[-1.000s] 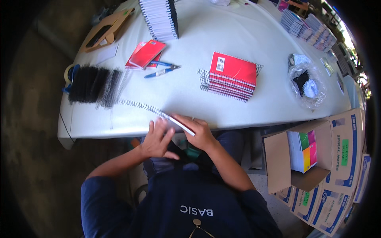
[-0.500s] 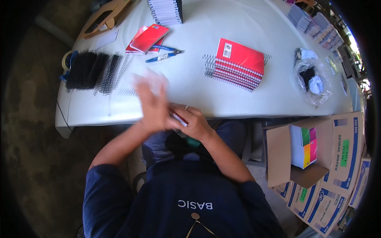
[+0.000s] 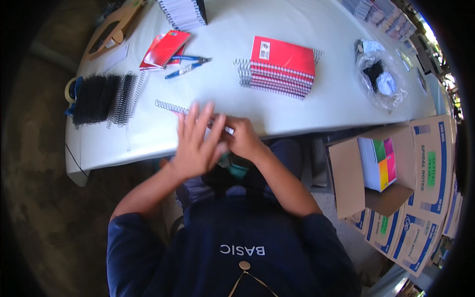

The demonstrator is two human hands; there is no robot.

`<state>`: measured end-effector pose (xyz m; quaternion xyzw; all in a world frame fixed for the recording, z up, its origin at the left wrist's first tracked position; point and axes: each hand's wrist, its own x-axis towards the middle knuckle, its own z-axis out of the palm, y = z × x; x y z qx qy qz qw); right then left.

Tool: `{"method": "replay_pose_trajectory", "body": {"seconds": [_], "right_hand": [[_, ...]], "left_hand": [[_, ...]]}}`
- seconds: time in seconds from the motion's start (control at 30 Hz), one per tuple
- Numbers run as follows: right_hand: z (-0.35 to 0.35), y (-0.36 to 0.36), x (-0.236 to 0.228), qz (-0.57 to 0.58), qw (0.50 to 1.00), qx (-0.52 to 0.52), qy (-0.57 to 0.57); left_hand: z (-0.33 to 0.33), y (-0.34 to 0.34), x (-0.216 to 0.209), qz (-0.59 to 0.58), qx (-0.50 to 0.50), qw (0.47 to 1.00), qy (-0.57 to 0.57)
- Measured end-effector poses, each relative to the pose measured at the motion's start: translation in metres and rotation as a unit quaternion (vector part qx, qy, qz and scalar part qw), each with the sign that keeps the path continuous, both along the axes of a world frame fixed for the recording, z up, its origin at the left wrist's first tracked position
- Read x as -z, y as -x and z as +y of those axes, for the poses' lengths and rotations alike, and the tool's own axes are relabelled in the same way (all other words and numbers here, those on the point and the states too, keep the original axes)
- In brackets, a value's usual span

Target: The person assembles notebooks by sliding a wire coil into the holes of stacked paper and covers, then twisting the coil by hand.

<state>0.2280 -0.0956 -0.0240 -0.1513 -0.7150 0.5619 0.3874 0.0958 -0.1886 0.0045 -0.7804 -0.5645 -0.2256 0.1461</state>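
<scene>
My right hand grips a small notebook above my lap, by the table's front edge; most of it is hidden behind my hands. A dark spiral coil sticks out to the left from the notebook's edge. Over the notebook and the coil's near end, my left hand has its fingers stretched out and apart, slightly blurred; whether it touches the coil I cannot tell. Beyond the hands stands a stack of red notebooks with coil ends protruding at both sides. Blue-handled cutting pliers lie left of it.
Black coils lie in a bundle at the table's left, beside a tape roll. Loose red notebooks lie behind the pliers. A plastic bag sits at the right, above an open carton with notebooks. More notebooks stand at the back.
My left hand has come down and right, from a blurred raised position to over the notebook. The coil now shows clearly, jutting left from it. The whole view has shifted slightly.
</scene>
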Motion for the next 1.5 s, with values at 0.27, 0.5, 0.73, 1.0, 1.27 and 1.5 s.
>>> {"method": "replay_pose_trajectory", "body": {"seconds": [0.27, 0.5, 0.73, 1.0, 1.27, 1.5], "right_hand": [[0.001, -0.001, -0.008, -0.013, 1.000, 0.023, 0.010], [0.005, -0.003, -0.001, -0.091, 0.996, 0.021, 0.013], [-0.001, -0.005, -0.009, 0.131, 0.989, 0.044, 0.060], [0.061, -0.040, -0.079, 0.394, 0.855, 0.315, 0.119], [0.077, -0.051, -0.090, 0.229, 0.832, 0.504, -0.029], [0.101, -0.063, -0.039, 0.159, 0.856, 0.492, 0.016]], "left_hand": [[0.034, 0.000, -0.072, -0.070, 0.076, 0.988, 0.118], [0.039, 0.000, -0.073, -0.033, 0.100, 0.989, 0.102], [0.041, -0.014, -0.095, -0.026, 0.022, 0.999, 0.007], [0.095, -0.084, -0.120, -0.809, 0.148, 0.561, -0.097], [0.144, -0.110, -0.093, -0.647, 0.108, 0.750, -0.087], [0.168, -0.081, -0.034, -0.179, -0.015, 0.977, -0.111]]}}
